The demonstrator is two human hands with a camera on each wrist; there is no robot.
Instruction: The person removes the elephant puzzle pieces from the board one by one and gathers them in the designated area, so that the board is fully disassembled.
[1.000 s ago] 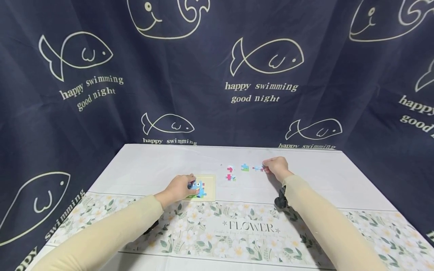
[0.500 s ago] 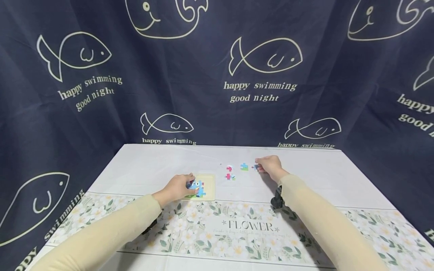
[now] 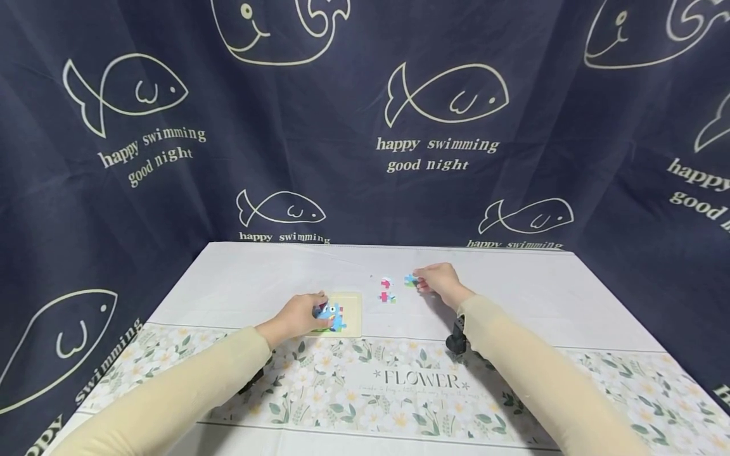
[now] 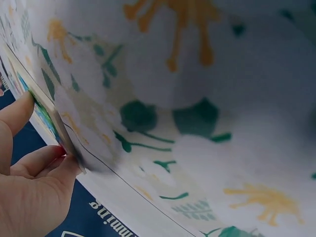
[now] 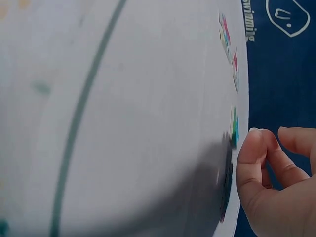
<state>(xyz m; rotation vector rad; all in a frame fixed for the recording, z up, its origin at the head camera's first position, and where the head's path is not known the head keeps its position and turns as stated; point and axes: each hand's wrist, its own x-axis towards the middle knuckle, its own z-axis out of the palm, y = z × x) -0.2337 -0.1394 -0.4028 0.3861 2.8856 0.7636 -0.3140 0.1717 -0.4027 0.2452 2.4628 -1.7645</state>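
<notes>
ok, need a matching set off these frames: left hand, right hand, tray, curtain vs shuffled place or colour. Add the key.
Things
1. Left hand
2. Right hand
3. Tray
4. Curtain

Place or colour
A. dark blue
B. at the blue-green piece
C. cream
D. touching the tray

Pairs: 1-D, 2-B, 3-C, 4-A
</notes>
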